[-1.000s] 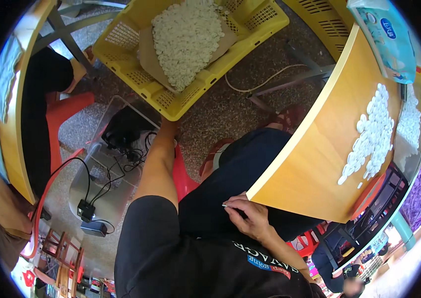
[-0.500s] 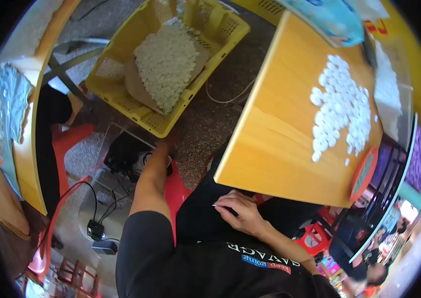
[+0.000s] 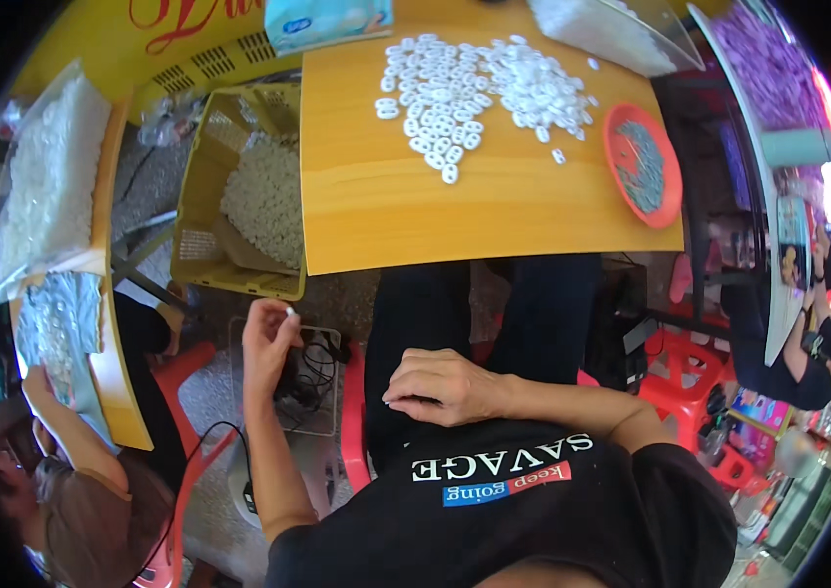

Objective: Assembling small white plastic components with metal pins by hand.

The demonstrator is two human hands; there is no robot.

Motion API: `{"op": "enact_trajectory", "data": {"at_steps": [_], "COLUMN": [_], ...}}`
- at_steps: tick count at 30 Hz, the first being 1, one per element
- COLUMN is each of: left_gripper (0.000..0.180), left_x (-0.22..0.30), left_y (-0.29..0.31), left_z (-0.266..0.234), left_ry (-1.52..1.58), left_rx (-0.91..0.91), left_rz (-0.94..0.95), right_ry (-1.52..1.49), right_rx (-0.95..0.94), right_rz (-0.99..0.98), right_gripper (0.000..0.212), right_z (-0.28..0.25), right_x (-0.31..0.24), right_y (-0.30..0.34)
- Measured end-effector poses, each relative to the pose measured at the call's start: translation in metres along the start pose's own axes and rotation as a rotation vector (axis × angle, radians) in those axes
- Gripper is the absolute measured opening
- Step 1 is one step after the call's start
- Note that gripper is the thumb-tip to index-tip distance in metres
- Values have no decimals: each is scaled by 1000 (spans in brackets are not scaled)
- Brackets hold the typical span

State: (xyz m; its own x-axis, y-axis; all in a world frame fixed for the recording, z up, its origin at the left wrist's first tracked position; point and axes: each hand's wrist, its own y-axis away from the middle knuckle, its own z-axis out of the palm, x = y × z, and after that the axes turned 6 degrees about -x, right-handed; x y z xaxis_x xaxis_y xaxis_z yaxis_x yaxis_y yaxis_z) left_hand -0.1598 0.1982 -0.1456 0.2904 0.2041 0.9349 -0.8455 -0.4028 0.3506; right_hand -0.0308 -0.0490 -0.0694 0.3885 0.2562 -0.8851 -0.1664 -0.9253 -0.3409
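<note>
**Left hand raised; small white piece in finger grip**

The left hand (image 3: 266, 348), previously extended low beside the yellow crate (image 3: 201, 230), is now raised at left of centre, below the crate. Thumb and fingers pinch a small white piece (image 3: 290, 312). The right hand (image 3: 445, 387), which earlier displayed a white piece at its fingertips, rests curled at lower centre; whether it holds anything cannot be told. The hands are apart. The view now faces the table (image 3: 503, 230), where white two-hole pieces (image 3: 435, 93) lie at upper centre. Judged from this, the work in hand has shifted to the left hand's piece.
</note>
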Motion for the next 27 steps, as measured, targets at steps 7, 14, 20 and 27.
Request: {"op": "enact_trajectory", "data": {"at_steps": [7, 14, 20, 27], "left_gripper": [24, 26, 31, 22], "left_x": [133, 131, 132, 111], "left_y": [0, -88, -93, -3], "left_z": [125, 222, 240, 245], "left_ry": [-590, -1051, -1065, -79], "left_rx": [-232, -296, -214, -498], "left_rz": [564, 775, 827, 308], "right_ry": [25, 389, 134, -29], "right_rx": [183, 480, 717, 666], "right_rz": [116, 210, 321, 276], "right_gripper": [13, 10, 12, 17], "right_z": [-57, -126, -148, -126], "right_x": [-47, -81, -80, -56], "right_y": [24, 68, 104, 90]}}
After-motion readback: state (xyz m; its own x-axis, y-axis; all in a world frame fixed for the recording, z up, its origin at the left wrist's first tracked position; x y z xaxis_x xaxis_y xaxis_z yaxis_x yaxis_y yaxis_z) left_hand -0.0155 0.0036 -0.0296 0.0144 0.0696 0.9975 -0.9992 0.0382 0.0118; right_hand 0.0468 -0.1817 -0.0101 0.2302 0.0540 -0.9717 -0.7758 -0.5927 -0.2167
